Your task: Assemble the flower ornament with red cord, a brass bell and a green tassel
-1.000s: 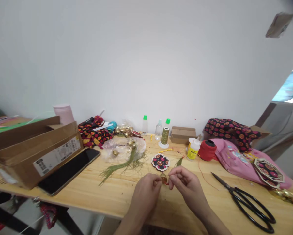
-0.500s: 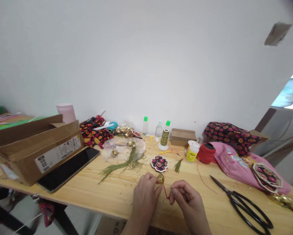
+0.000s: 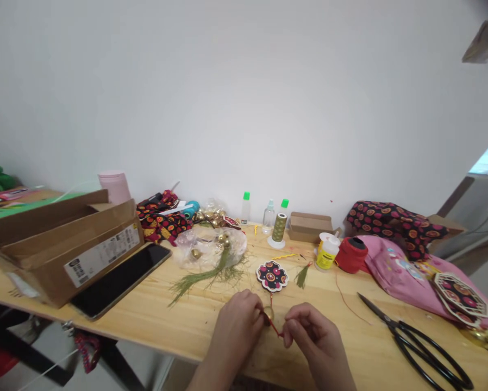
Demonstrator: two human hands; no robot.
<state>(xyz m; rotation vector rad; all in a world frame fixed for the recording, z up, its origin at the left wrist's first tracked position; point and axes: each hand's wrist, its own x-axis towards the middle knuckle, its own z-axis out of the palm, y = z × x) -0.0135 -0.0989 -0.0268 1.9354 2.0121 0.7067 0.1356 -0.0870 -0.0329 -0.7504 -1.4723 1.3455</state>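
Note:
A red cord (image 3: pixel 275 328) runs taut between my two hands. My left hand (image 3: pixel 241 325) has its fingers closed on one end, beside a gold bell (image 3: pixel 270 312) that they partly cover. The other end is pinched between the thumb and fingers of my right hand (image 3: pixel 314 338). Just beyond the bell lies a flower-shaped ornament (image 3: pixel 272 276), dark patterned fabric with a pale scalloped rim. A short red cord with beads joins it to the bell. Whether my left fingers also grip the bell is hidden.
Black-handled scissors (image 3: pixel 415 339) lie to the right. Behind stand a glue bottle (image 3: pixel 327 252), a red thread spool (image 3: pixel 351 255) and a green spool (image 3: pixel 280 228). Green threads (image 3: pixel 203 276), a phone (image 3: pixel 122 279) and a cardboard box (image 3: pixel 101 255) are left. A small green tassel (image 3: pixel 302 276) lies nearby.
My left fingers have moved from the bell's side onto the red cord, which now stretches between both hands. The view has shifted slightly, and the ornament's beaded cord has come into sight.

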